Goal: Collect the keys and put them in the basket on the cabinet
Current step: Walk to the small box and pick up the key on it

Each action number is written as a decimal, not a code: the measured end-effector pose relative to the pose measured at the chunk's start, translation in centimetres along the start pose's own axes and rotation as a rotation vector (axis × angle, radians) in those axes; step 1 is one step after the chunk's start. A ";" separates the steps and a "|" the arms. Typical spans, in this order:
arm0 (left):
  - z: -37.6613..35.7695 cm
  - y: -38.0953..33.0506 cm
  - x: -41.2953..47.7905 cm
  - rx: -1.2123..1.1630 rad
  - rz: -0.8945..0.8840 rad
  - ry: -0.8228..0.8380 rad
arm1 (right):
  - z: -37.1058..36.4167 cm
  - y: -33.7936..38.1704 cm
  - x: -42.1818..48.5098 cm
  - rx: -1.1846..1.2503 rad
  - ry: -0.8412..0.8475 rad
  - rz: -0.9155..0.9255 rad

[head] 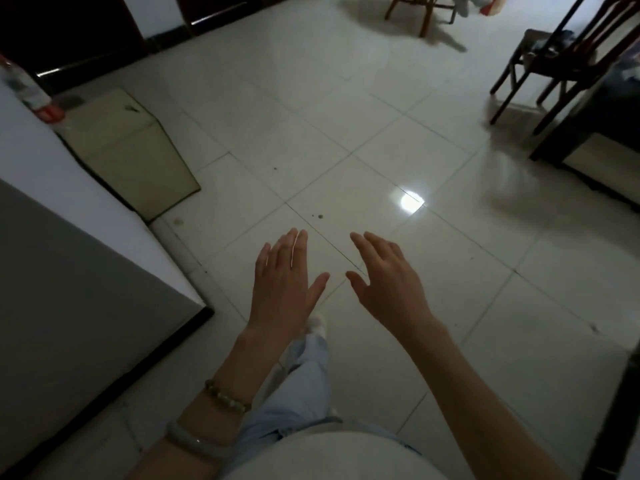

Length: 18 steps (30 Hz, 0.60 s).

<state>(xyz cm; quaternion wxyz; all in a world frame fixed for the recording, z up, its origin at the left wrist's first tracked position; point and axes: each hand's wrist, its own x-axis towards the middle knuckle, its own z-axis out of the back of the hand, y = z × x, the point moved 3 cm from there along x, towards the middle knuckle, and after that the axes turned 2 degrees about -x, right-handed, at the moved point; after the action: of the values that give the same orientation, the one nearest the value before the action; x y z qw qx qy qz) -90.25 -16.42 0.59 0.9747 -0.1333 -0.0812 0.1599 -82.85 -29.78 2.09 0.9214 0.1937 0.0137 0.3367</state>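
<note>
The room was dim, and neither keys nor basket could be made out anywhere in view. The chair at two o'clock was cut off by the frame edge. Both hands were released, fingers spread, holding nothing: the left hand and right hand hovered side by side over the tiled floor. A grey cabinet stood at nine o'clock.

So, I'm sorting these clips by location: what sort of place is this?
Most likely a room in a home, dimly lit: glossy tiled floor, dark wooden chairs at the far right, and a white unit on the left with a bottle on it.
</note>
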 end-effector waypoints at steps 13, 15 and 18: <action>-1.2 4.8 20.3 -0.002 0.136 -0.029 | -0.4 -4.3 23.0 -0.024 0.073 0.118; -1.0 5.8 22.9 0.000 0.156 -0.037 | -0.5 -4.2 26.0 -0.019 0.081 0.141; -0.9 7.4 26.3 0.003 0.182 -0.043 | -0.9 -3.9 30.1 -0.007 0.077 0.174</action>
<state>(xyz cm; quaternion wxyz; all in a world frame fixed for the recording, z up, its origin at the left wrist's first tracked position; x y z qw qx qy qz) -67.66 -1.07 0.68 0.9544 -0.1352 -0.0894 0.2506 -57.31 -13.36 3.03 0.8881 0.1778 0.0310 0.4227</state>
